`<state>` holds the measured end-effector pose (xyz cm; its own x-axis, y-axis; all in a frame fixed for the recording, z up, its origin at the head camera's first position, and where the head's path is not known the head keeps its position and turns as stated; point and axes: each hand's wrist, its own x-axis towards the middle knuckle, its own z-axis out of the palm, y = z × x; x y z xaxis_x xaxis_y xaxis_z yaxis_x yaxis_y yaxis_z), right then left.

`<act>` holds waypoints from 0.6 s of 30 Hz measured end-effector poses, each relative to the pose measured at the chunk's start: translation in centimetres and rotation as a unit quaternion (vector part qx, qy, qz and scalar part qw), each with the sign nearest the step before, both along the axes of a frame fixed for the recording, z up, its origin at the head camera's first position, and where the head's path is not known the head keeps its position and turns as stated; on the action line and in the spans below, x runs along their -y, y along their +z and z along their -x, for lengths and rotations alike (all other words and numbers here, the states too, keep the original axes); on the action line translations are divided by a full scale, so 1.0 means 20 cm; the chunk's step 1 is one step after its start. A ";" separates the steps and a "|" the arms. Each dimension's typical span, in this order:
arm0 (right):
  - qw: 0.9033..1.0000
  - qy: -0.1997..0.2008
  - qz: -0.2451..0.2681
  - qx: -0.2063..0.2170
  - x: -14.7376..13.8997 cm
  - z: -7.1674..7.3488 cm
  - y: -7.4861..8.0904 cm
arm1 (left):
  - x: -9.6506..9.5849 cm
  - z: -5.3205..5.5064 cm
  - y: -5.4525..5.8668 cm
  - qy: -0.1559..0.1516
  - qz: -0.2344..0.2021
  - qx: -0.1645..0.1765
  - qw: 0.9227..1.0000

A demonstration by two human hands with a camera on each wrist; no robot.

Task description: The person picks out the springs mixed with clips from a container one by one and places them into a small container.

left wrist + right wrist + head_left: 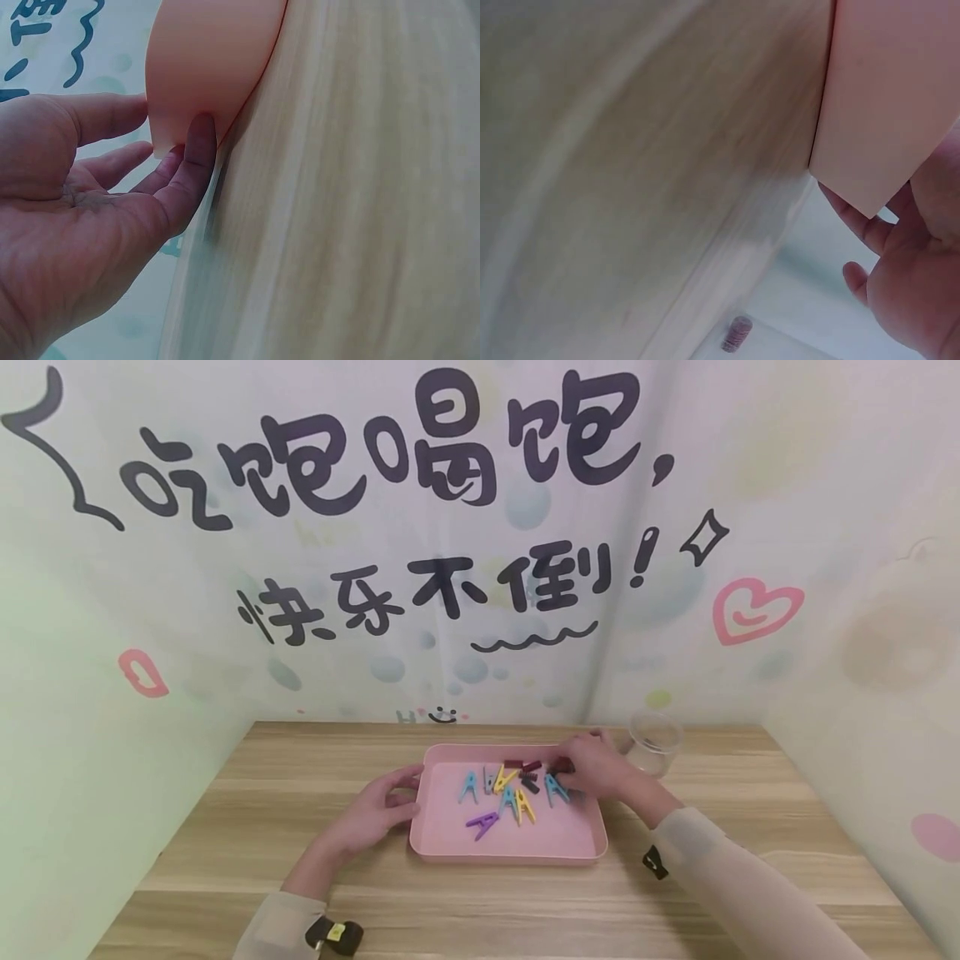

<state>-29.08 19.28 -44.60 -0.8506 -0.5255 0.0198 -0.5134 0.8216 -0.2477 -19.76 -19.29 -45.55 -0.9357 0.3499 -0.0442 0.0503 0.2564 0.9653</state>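
A pink tray (510, 852) holds several clothespins: blue ones like this blue clothespin (468, 787), yellow ones, a purple clothespin (482, 823) and a greyish one. Small dark red pieces (531, 767) and black pieces (529, 783) lie toward its back. My left hand (375, 810) touches the tray's left end from outside, fingers loosely bent against the wall (202, 67). My right hand (592, 764) reaches over the back right corner, its fingertips down beside a blue clothespin (556, 788) and dark pieces. I cannot tell whether those fingers pinch anything; the tray wall (892, 82) hides them in the right wrist view.
A clear plastic cup (654, 743) stands behind my right forearm, near the table's back edge. One dark red ribbed piece (737, 334) shows there in the right wrist view. The wooden table (510, 910) meets a white printed curtain (450, 677) at the back.
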 end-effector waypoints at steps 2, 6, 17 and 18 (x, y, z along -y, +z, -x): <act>1.000 -0.003 0.015 0.000 0.00 0.00 0.00 | 0.00 0.00 -0.01 -0.001 0.000 0.000 1.000; 0.999 -0.002 0.044 -0.006 -0.02 -0.01 0.02 | 0.00 0.01 -0.02 0.004 0.003 0.001 1.000; 0.996 -0.013 0.077 -0.033 -0.06 -0.02 0.08 | 0.00 0.01 -0.01 0.012 0.020 0.001 1.000; 0.996 -0.014 0.080 -0.035 -0.06 -0.03 0.08 | 0.00 0.00 -0.01 0.012 0.020 0.002 1.000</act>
